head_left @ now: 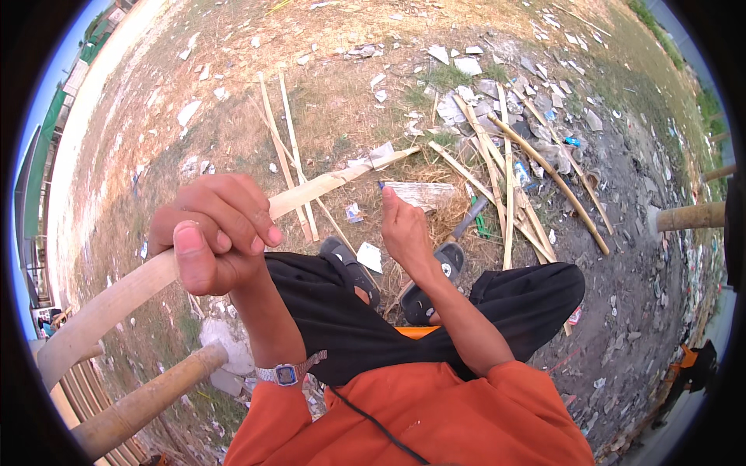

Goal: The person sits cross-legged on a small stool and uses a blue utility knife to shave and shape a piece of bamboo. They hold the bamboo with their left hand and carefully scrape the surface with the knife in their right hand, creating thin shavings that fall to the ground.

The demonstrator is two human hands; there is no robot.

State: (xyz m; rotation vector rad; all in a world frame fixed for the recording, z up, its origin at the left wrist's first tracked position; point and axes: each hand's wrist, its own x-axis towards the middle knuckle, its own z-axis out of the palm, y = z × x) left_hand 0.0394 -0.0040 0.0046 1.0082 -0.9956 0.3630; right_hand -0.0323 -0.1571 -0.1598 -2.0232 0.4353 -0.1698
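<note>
A long, pale, flat bamboo strip (322, 186) runs slantwise from the lower left up toward the middle. My left hand (221, 221) is closed around it partway along, the thumb sticking out. My right hand (406, 233) is curled with the thumb on top, just below the strip's far part. A small dark-blue tip (381, 185) shows by that thumb; the rest of what I hold there is hidden. Beyond the right hand lies a weathered wood block (420, 194). A large knife (470, 218) with a grey blade rests on the ground beside it.
Several bamboo strips (509, 182) lie crossed ahead to the right, with a round brown pole (552, 185) over them. More thin strips (289, 140) lie ahead left. Thick bamboo posts stand at the left (155, 392) and right (691, 217). Broken pieces (468, 66) litter the ground.
</note>
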